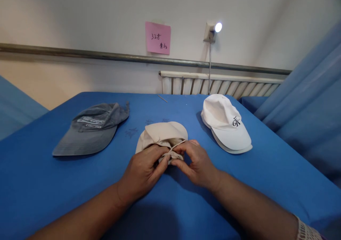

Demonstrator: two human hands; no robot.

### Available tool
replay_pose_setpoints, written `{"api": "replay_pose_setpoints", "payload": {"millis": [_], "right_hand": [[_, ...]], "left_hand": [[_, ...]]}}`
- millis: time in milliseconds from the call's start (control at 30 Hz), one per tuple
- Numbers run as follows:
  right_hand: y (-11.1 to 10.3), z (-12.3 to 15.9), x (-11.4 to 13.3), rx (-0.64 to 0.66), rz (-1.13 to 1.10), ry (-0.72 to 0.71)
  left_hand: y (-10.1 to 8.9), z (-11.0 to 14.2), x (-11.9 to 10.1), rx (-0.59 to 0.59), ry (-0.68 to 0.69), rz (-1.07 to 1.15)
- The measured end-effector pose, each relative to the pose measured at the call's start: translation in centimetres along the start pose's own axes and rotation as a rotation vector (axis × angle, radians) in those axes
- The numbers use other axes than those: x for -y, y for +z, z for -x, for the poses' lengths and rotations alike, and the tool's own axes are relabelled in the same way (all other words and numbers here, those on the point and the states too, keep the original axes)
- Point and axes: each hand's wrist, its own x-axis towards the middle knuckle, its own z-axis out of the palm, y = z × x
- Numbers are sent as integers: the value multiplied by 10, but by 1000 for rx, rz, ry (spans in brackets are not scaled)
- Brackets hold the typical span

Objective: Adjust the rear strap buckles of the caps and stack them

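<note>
A beige cap (pixel 162 135) lies in the middle of the blue table (pixel 39 183), its back turned toward me. My left hand (pixel 144 172) pinches the cap's rear strap from the left. My right hand (pixel 195 163) pinches the same strap from the right. Both hands have their fingers closed on the strap and fabric at the cap's near edge. A grey cap (pixel 90 130) rests to the left. A white cap (pixel 226 126) with a black logo rests to the right.
A white radiator (pixel 221 84) stands behind the table against the wall. A pink note (pixel 157 37) and a lit wall socket lamp (pixel 213 30) hang above it. Blue curtain fabric (pixel 306 101) borders the right side. A thin stick (pixel 162 98) lies near the far edge.
</note>
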Motion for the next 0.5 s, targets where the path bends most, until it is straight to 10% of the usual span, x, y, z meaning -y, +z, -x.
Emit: {"api": "replay_pose_setpoints", "payload": {"millis": [500], "right_hand": [[-3,9,9,-69,15,-129]], "left_hand": [[-4,2,0,-148,309,28]]}}
